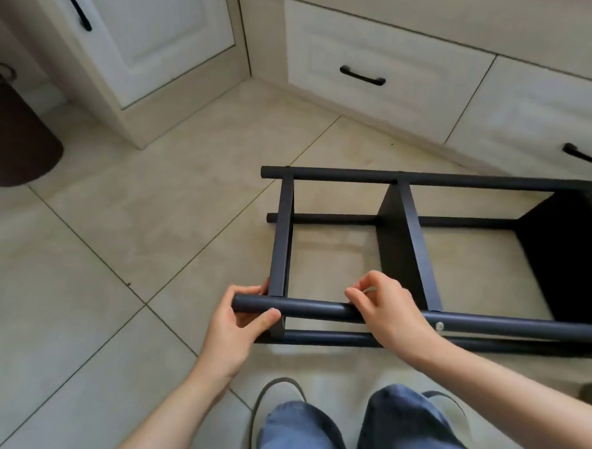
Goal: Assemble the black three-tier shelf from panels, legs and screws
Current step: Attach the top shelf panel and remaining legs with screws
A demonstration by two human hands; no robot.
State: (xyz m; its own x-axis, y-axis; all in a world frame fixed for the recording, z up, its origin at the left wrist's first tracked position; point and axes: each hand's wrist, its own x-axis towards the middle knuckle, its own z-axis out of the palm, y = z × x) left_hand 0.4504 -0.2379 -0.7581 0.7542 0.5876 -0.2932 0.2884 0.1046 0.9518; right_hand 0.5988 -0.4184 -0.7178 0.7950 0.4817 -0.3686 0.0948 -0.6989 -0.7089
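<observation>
- Black three-tier shelf of flat panels and round tube legs lies on its side on the beige tiled floor, right of centre, just beyond the person's blue-jeaned knees.
- Key relation: near upper round black leg runs left–right across the view, so its long axis is crosswise to both forearms; both hands sit on it from the near side.
- Left hand grips the leg's free left end – thumb underneath/near side, fingers curled over the far side, right by the leftmost black panel.
- Right hand lies over the leg between the leftmost and the middle black panel; fingers bent, tips pinched together on sth small and pale – looks like a tool or screw, can't tell which.
- Small silver screw head shows in the leg just right of the right hand, at the middle panel joint.
- Judgement: leftmost panel-to-leg joint is the one in hand; left hand is nearer it, likely steadies while the right drives.
- Risk: leg could roll or shift off the panel edge if the left grip slackens.
- Far side: cream cabinet drawers w/ black handles.
</observation>
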